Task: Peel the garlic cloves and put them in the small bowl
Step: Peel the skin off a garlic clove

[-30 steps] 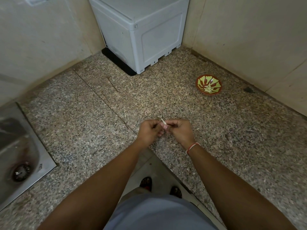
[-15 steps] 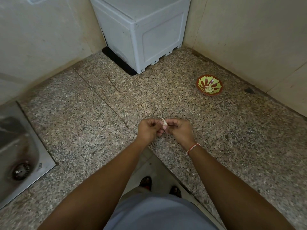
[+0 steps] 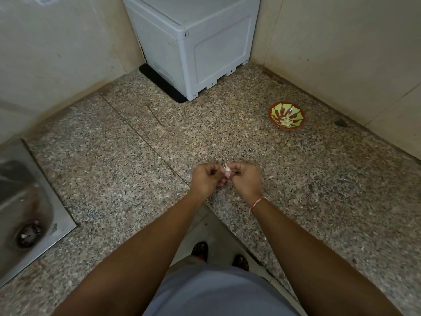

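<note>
Our left hand (image 3: 205, 177) and right hand (image 3: 245, 177) knuckle to knuckle above the granite counter (image 3: 114, 169), fingers of both curled, pinching a pale garlic clove (image 3: 226, 169) between them, papery skin sticking up, small bowl (image 3: 286, 115) well apart, holding pale cloves

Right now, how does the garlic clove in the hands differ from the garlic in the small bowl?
The garlic clove is pinched between the left hand and right hand, papery skin sticking up; the garlic pieces lie loose in the small bowl, untouched. The clove is above the counter's front edge; the pieces sit far right. Both look pale.
</note>
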